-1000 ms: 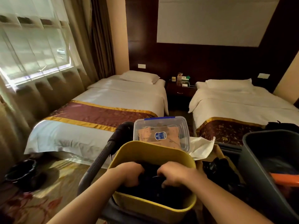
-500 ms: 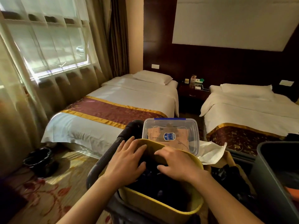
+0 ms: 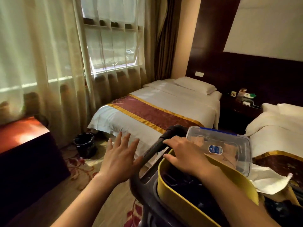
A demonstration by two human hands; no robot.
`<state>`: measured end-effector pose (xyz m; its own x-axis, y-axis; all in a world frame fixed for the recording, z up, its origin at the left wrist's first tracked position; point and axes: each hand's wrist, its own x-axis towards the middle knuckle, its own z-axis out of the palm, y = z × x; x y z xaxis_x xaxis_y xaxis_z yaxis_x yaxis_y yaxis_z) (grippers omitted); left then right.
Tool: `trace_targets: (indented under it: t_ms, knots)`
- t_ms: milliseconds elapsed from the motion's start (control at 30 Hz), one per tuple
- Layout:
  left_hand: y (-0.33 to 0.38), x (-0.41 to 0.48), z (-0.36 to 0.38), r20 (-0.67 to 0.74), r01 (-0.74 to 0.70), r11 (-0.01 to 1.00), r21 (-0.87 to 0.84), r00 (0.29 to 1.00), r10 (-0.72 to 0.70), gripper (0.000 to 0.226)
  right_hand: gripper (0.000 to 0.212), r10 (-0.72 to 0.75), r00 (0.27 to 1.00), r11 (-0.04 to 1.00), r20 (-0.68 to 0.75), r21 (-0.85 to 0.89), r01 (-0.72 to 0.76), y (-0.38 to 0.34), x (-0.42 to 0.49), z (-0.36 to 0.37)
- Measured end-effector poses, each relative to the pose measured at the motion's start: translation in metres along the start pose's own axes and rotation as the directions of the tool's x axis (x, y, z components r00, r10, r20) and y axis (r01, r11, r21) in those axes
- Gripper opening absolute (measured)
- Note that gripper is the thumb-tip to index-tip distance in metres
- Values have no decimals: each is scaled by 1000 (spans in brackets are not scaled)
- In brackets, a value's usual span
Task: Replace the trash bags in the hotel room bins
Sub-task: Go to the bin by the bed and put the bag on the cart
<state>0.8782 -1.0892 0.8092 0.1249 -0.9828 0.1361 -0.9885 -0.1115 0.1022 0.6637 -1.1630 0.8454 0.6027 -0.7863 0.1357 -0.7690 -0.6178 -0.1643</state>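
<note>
Nearest the viewer, two bare forearms are seen reaching forward over a housekeeping cart; the right hand (image 3: 185,157) is laid on the far rim of a yellow bin (image 3: 211,200), its fingers (image 3: 170,141) loosely curled over the rim and resting beside the cart handle (image 3: 157,147), not clearly clamped on anything; the left hand (image 3: 120,158) is held in the air to the left of the handle, fingers spread wide and empty, the edge of the palm just beside the handle's ribbed black grip. The yellow bin is rounded and smooth-walled, of matt plastic, and dark crumpled black bags (image 3: 182,182) are seen inside it, glossy and wrinkled; it is seated in the cart's grey moulded tray (image 3: 144,182). Just beyond it a clear plastic box (image 3: 229,145) with a blue-edged lid is tilted, with brown paper items and a blue oval label visible through its wall; a white cloth (image 3: 268,181) lies crumpled to its right. Farther off, on the patterned floral carpet (image 3: 78,164), a small round black room bin (image 3: 85,145) stands near the foot corner of the left bed (image 3: 147,112), lined with a shiny black bag whose edge is ruffled over the rim. The bed is dressed in smooth white linen with a maroon runner edged in gold. At left a dark wooden surface (image 3: 21,133) with a reddish sheen is seen; behind, sheer curtains (image 3: 49,54) hang over a bright window.
</note>
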Motion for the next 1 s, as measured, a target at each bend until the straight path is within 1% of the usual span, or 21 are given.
trace_targets:
  t_ms: [100, 267, 400, 633, 767, 1000]
  knots:
    - [-40, -2, -5, -10, 23, 1000, 17, 1000, -23, 68, 51, -16, 1000, 1000, 3, -14, 16, -33, 24, 9]
    - [-116, -5, -13, -13, 34, 999, 38, 999, -34, 69, 51, 1, 999, 999, 34, -38, 1, -89, 65, 22]
    - [-173, -7, -20, -6, 67, 998, 5, 998, -67, 67, 51, -25, 998, 999, 51, -40, 27, -132, 99, 31]
    - [-261, 10, -13, 49, 222, 975, -26, 974, -221, 67, 51, -96, 991, 994, 90, -36, 99, -186, 177, 50]
    - [-311, 28, 3, 86, 321, 947, 2, 944, -320, 68, 51, -144, 981, 989, 129, -8, 146, -206, 232, 71]
    - [-392, 105, 28, 83, 420, 907, 27, 904, -420, 67, 48, -226, 962, 974, 152, 43, 222, -216, 371, 129]
